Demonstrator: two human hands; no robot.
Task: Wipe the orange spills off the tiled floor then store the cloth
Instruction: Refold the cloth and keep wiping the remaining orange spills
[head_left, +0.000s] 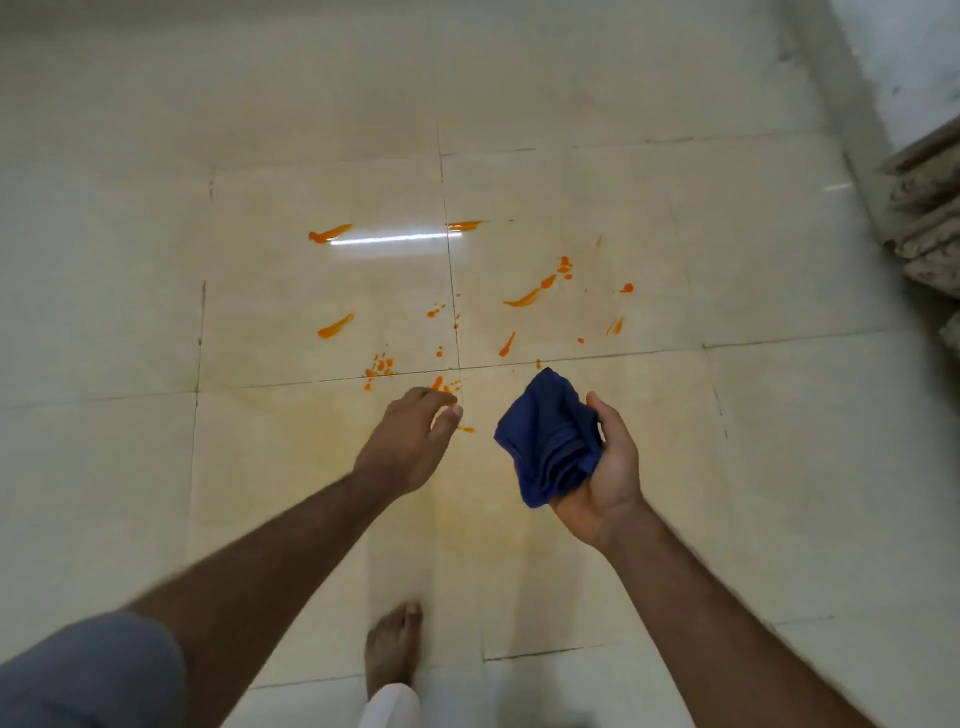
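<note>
Orange spills (530, 296) lie scattered as streaks and drops over the cream tiled floor (753, 415), mostly just beyond my hands. My right hand (610, 467) holds a bunched dark blue cloth (550, 436) in its palm, above the floor. My left hand (410, 441) hovers to the left of the cloth, fingers loosely curled and holding nothing. Small orange drops (441, 384) lie on the floor just past its fingertips.
My bare foot (392, 649) stands on the tiles below my arms. A stack of pale, rough slabs (930, 218) sits at the right edge beside a white wall (904, 57). A faint yellowish stain (457, 514) tints the tile under my hands.
</note>
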